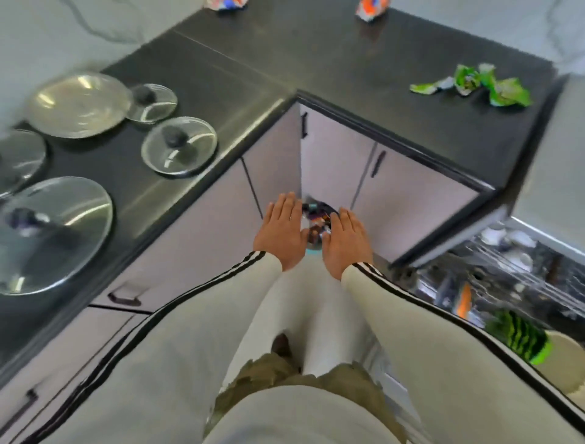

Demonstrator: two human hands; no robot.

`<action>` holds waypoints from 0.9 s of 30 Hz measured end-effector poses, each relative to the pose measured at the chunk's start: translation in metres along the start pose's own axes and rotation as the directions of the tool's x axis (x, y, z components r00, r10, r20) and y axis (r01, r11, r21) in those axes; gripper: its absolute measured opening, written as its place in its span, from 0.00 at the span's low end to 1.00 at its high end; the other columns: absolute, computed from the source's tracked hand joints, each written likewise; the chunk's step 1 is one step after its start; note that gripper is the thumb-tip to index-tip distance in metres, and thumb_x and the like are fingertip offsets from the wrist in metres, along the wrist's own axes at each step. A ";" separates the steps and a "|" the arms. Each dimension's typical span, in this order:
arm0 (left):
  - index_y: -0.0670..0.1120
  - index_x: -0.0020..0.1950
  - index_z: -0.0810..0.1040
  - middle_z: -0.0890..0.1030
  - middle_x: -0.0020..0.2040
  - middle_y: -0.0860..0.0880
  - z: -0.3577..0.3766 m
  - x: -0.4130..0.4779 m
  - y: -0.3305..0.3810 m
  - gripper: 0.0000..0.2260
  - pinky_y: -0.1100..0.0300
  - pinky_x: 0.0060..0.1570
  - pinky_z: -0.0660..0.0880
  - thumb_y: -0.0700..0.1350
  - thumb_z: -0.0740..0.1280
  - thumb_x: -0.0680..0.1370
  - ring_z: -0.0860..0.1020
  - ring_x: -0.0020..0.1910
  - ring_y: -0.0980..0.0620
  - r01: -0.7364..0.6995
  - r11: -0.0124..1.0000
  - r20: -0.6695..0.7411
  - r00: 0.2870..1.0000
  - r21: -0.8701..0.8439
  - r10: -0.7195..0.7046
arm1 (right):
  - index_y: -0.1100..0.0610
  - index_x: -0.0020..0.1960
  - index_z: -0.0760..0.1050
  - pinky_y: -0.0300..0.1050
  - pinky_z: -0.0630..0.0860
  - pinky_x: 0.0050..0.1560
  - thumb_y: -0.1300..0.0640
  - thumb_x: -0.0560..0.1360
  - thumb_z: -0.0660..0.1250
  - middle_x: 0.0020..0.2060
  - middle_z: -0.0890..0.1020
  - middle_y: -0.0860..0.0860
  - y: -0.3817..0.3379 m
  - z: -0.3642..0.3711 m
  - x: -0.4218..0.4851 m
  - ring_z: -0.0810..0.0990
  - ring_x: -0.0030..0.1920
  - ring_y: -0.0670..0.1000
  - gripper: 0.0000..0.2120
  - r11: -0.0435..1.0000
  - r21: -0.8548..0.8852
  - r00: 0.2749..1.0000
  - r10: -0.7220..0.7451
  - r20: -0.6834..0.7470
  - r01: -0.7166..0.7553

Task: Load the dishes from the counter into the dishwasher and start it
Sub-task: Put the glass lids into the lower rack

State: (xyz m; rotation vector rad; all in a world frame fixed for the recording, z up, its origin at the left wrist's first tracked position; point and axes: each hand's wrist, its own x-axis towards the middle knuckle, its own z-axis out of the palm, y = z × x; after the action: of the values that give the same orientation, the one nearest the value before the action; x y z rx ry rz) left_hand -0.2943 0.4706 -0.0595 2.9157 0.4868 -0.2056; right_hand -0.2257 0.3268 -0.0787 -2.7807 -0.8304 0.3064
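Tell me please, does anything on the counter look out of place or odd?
Yes. A crumpled green wrapper lies on the right part of the counter, and two colourful wrappers sit at its far edge. They are litter, not dishes. The lids on the left lie flat; no spill shows.

A dark L-shaped surface (348,63) wraps an inner corner above pale cabinet doors (335,158) with slim dark handles (378,163), backed by a pale marbled wall (63,31) with grey veins, all under soft, even light.

Bright, motion-blurred, wide-angle edge distortion.
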 end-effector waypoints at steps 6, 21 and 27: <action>0.43 0.81 0.48 0.46 0.82 0.42 -0.037 0.028 -0.112 0.29 0.46 0.78 0.42 0.53 0.51 0.84 0.43 0.80 0.44 0.234 0.971 -0.079 0.968 -0.037 -0.236 | 0.58 0.77 0.59 0.54 0.53 0.78 0.50 0.83 0.53 0.78 0.58 0.58 -0.112 -0.004 0.091 0.55 0.78 0.57 0.26 0.973 -0.025 0.973 -0.230 0.026 0.231; 0.46 0.79 0.54 0.57 0.79 0.44 -0.072 0.133 -0.284 0.38 0.43 0.77 0.53 0.68 0.55 0.77 0.52 0.79 0.43 0.691 0.684 -0.195 0.656 -0.233 -0.729 | 0.56 0.70 0.69 0.52 0.70 0.67 0.51 0.79 0.59 0.67 0.73 0.53 -0.291 -0.010 0.354 0.70 0.68 0.54 0.20 0.735 0.126 0.744 -0.642 -0.185 0.666; 0.50 0.59 0.77 0.73 0.62 0.50 -0.091 0.175 -0.300 0.24 0.52 0.64 0.69 0.67 0.60 0.74 0.71 0.62 0.48 0.605 0.777 -0.240 0.740 -0.173 -0.629 | 0.53 0.72 0.66 0.52 0.74 0.64 0.49 0.79 0.64 0.67 0.72 0.53 -0.362 -0.014 0.448 0.72 0.66 0.55 0.23 0.619 0.103 0.624 -0.781 -0.015 0.778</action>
State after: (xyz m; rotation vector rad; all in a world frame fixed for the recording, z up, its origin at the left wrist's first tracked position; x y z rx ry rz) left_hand -0.2210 0.8219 -0.0454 2.5910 1.4747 0.1609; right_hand -0.0408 0.8706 -0.0281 -2.0320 -1.8607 0.2098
